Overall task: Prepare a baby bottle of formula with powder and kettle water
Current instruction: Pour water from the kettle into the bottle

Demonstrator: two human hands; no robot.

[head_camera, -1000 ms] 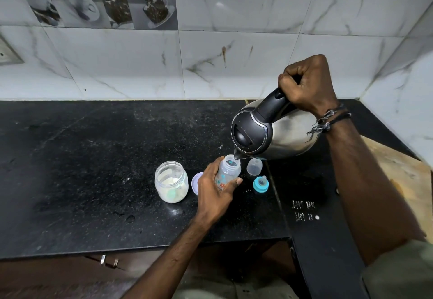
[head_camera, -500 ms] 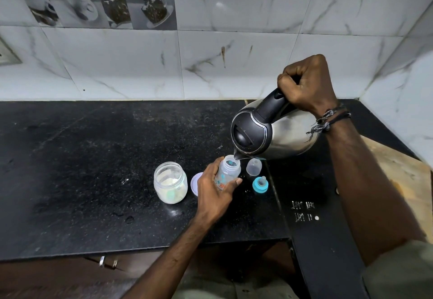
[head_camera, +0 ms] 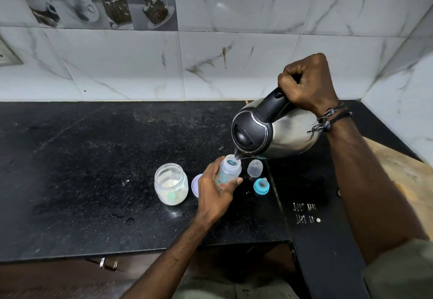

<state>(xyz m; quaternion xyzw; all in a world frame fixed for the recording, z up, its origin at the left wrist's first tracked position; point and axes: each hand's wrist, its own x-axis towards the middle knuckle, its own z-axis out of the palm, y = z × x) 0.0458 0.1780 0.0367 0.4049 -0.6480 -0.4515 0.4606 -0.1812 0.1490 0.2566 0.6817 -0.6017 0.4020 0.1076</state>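
Right now my left hand (head_camera: 216, 192) is wrapped round the bottle (head_camera: 228, 172), just below centre of frame, fingers and thumb curled on its body so it won't tip or slide while water goes in. Bottle stands on the counter (head_camera: 82, 169), mouth open, tilted slightly toward the spout. My right hand (head_camera: 307, 83), upper right, is fisted tight on the kettle (head_camera: 269, 132) handle, kettle tipped left so the spout sits just over the bottle mouth. Thin stream visible at the spout, I think.

Bottle: small, clear plastic, blue and orange print; water level hard to tell.

Cap (head_camera: 255, 168) and blue teat (head_camera: 261, 186) lie just right of the bottle, off so the mouth is free. Powder jar (head_camera: 171, 184) open at left, white powder inside, its lid (head_camera: 195, 185) between jar and my hand.
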